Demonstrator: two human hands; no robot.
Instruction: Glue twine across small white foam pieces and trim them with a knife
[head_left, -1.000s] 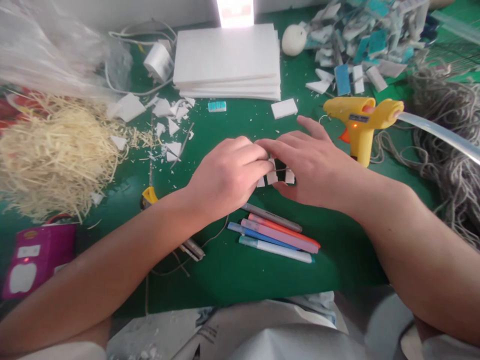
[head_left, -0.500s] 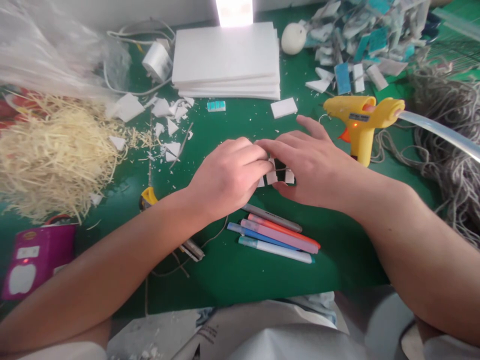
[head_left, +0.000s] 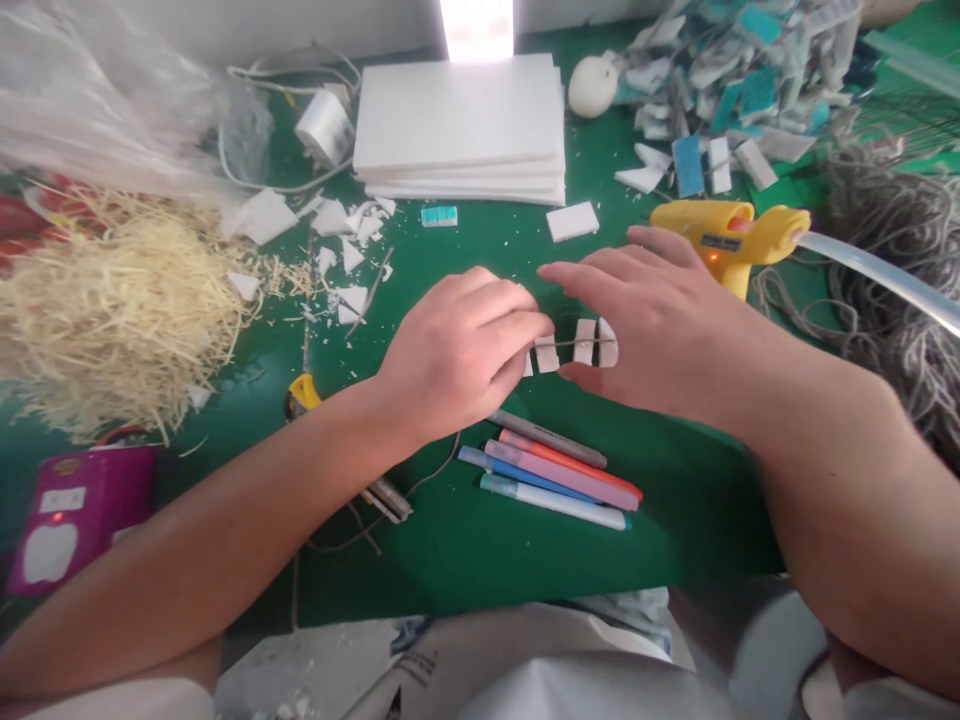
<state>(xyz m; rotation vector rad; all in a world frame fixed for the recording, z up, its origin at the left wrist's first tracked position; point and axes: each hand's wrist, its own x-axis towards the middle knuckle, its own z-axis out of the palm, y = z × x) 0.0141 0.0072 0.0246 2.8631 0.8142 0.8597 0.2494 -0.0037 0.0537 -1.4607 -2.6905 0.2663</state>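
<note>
My left hand [head_left: 461,350] is curled into a pinch at the middle of the green mat, its fingertips on a thin grey cord [head_left: 571,343] that runs across several small white foam pieces [head_left: 583,343]. My right hand [head_left: 652,315] hovers just right of those pieces with its fingers stretched out and spread, palm over the cord's right end. Whether the thumb presses the cord I cannot see. A yellow glue gun [head_left: 724,240] stands right behind my right hand.
Several coloured markers [head_left: 559,470] lie just below my hands. A stack of white foam sheets [head_left: 459,125] sits at the back, straw [head_left: 105,310] at the left, foam scraps [head_left: 720,70] and grey cord [head_left: 900,260] at the right, a pink box [head_left: 71,510] at the near left.
My right hand has lifted and slid a little to the right, fingers spreading, uncovering the row of foam pieces. The left hand has stayed put.
</note>
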